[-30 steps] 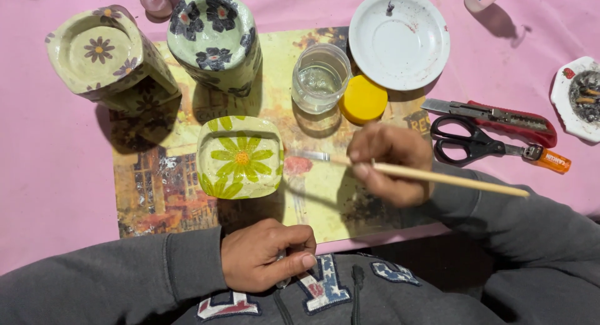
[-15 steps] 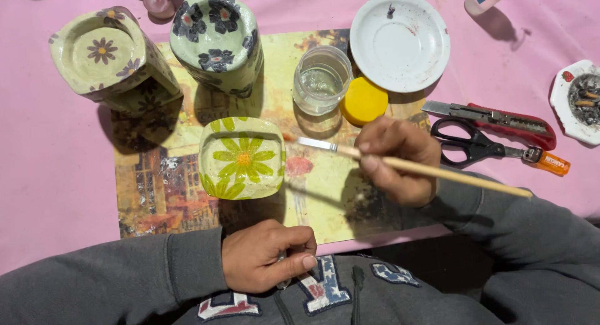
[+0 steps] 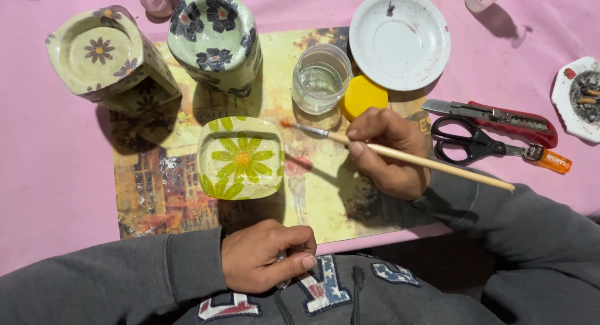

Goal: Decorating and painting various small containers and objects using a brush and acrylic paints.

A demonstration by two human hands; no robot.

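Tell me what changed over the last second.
The right hand carried the paintbrush up and left, its tip now close to the yellow-flower box. The left hand stayed curled against the sweatshirt; jars, scissors and plate did not move.

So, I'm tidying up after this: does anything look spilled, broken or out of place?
Nothing is spilled or broken. The one oddity is the white dish of cigarette butts at the table's right edge, among craft things. The printed paper mat looks blotchy and worn under the green daisy-patterned square pot.
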